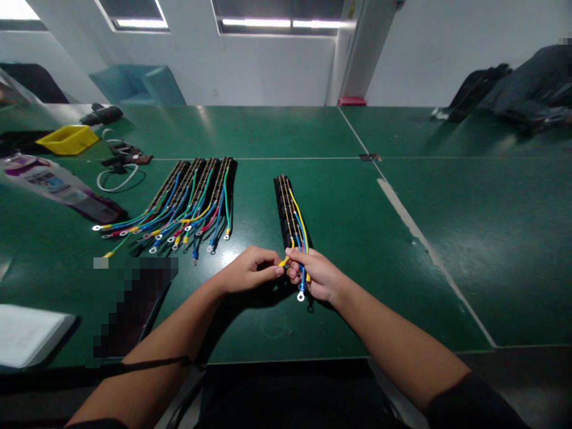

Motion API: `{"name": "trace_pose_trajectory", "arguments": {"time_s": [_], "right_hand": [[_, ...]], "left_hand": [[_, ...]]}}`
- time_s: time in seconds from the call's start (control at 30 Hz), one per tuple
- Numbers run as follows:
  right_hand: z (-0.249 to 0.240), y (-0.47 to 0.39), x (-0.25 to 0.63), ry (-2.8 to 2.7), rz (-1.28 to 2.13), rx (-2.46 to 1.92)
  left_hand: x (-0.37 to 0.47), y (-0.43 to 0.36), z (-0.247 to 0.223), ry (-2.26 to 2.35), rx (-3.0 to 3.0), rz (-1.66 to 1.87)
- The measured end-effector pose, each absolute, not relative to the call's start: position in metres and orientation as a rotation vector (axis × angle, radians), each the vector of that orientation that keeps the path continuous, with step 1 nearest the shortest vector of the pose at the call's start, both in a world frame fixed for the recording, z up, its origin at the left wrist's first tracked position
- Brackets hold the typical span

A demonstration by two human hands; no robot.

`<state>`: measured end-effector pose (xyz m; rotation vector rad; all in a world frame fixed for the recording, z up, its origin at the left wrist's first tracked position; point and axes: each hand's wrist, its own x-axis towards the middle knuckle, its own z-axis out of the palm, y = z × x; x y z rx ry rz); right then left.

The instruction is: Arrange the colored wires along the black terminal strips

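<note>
A black terminal strip (286, 208) with rows of brass-coloured metal lies on the green table, pointing away from me. Yellow, blue and red wires with ring lugs run from it toward me. My right hand (319, 274) is closed around this wire bundle near the strip's close end; a blue wire's ring lug (301, 295) sticks out below the fingers. From the left, my left hand (252, 269) pinches the end of a short yellow wire (285, 261), close against my right fingertips. The lug on that wire is hidden by the fingers.
Several similar wired strips (201, 185) lie side by side on the left, their lugs toward me. Beyond them are a white cable (117, 179), a purple-and-white package (62, 187) and a yellow bin (69, 139). A white object (33, 333) sits at near left. A person's dark sleeve (527, 83) rests at far right.
</note>
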<state>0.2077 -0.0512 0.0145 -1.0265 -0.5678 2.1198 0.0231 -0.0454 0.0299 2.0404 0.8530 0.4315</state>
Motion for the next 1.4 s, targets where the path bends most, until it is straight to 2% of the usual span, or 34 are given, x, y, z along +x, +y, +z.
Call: {"name": "trace_pose_trajectory", "arguments": {"time_s": [0.43,1.4], "right_hand": [[0.0091,-0.048,0.2115,-0.519,2.195,-0.921],[0.0145,-0.0504,0.2084,-0.55,2.122,-1.013]], "left_hand": [[0.0235,-0.0431,0.0315,0.907,2.115,0.389],[0.0248,-0.0487,0.0343,0.846,1.922,0.528]]}}
